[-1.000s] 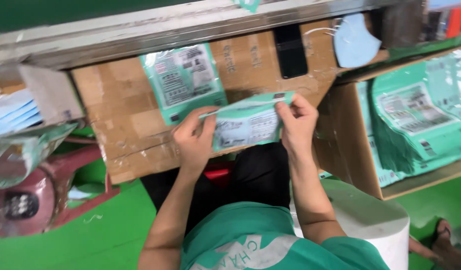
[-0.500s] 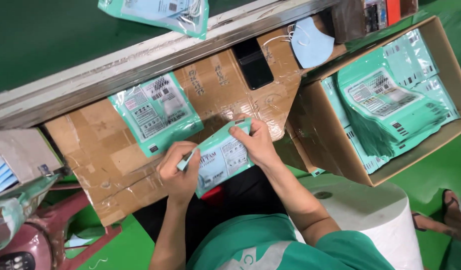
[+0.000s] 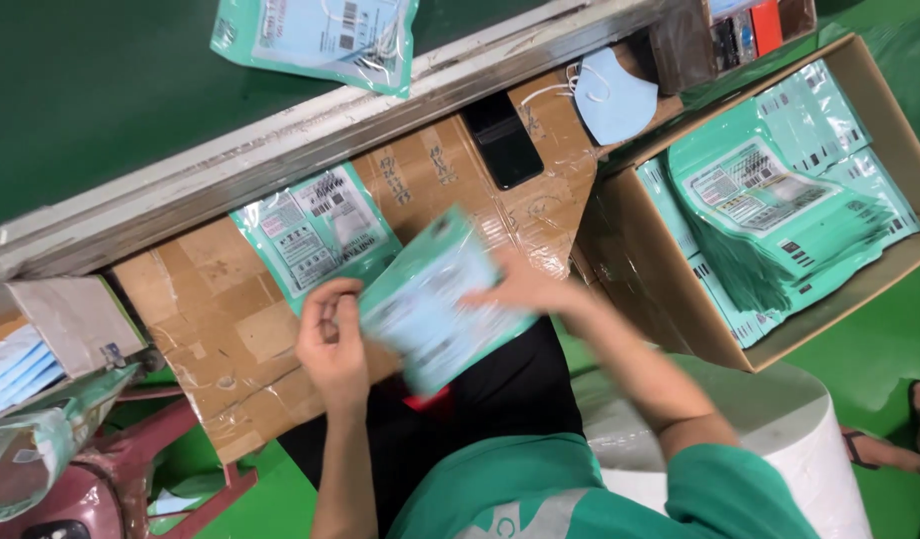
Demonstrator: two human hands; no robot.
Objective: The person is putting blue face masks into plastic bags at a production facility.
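I hold a teal plastic packet [image 3: 435, 299] with a printed label over my lap, in front of a taped cardboard board [image 3: 230, 319]. My left hand [image 3: 330, 344] grips its left edge with curled fingers. My right hand [image 3: 525, 289], blurred by motion, lies on the packet's right side. A second teal packet [image 3: 315, 235] rests flat on the board just above my left hand. A third packet [image 3: 315, 35] lies on the dark green belt [image 3: 101, 110] beyond the metal rail.
An open cardboard box [image 3: 640, 269] at right holds several teal packets. A black phone [image 3: 502, 140] and a light blue face mask [image 3: 615, 95] lie on the board. A white roll [image 3: 779, 429] stands at lower right, a red stool [image 3: 131, 449] at lower left, and blue masks [image 3: 16, 364] are stacked at far left.
The packet in my hands has tilted and shifted rightward, my right hand sliding across it. The view has swung so the box and belt show more.
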